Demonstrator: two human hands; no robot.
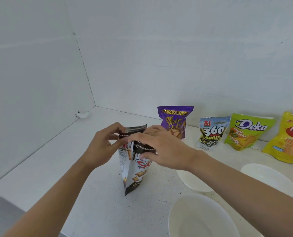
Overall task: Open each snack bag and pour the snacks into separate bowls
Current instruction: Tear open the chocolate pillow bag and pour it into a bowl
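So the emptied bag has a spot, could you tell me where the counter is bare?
The widest bare patch lies between the left wall and the held bag. A smaller one sits behind that bag, left of the purple bag. The right is crowded: three white bowls in front, other bags along the back wall.

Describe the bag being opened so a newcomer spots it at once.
On the counter, four colourful bags line the back wall. In front, left of the bowls, stands a white and dark brown bag, the only one with left hand and right hand gripping its top.
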